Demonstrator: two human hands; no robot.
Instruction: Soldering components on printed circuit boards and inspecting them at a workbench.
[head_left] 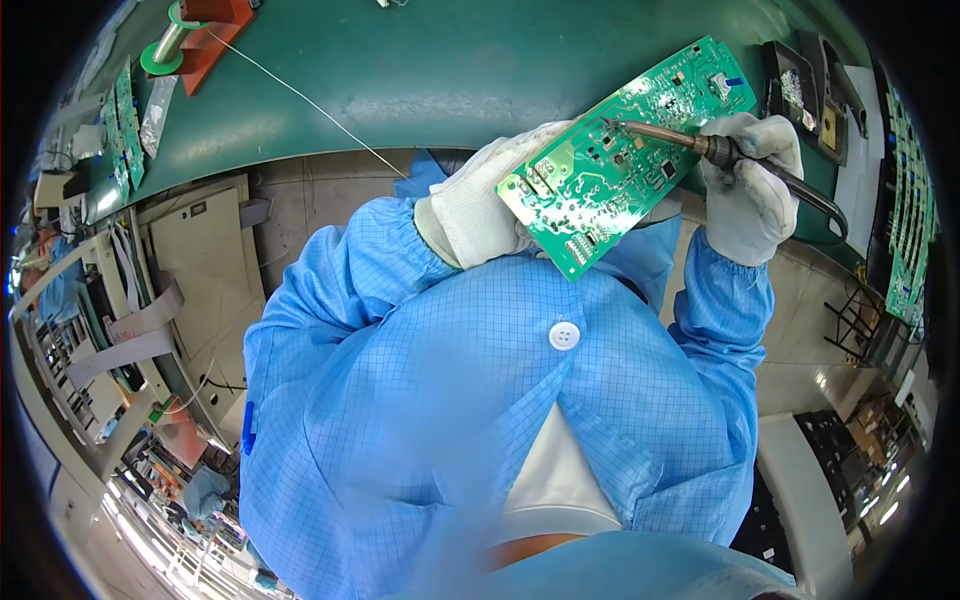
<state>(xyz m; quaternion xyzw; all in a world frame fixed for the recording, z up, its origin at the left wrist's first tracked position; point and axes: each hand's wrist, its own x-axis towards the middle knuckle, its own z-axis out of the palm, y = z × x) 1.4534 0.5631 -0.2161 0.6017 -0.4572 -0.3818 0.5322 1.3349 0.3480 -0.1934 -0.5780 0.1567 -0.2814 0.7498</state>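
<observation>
My gloved left hand [487, 200] grips the left end of a long green circuit board [620, 190]; some of its fingers are hidden behind the board. The board is tilted, its far right corner raised, with solder joints, chips and a blue connector showing. My gloved right hand [752, 185] is closed around the handle of a soldering iron [680, 138]. The iron's tip lies over the upper middle of the board; whether it touches, I cannot tell. A thin solder wire [310, 100] runs from a spool [172, 42] toward my left hand.
A green mat [400, 60] covers the bench. At the back right stands a dark soldering iron stand [832, 95] beside a small black tray [790, 85]. More circuit boards line the right [908, 220] and the left [125, 130]. The spool sits on a red-orange holder [222, 40].
</observation>
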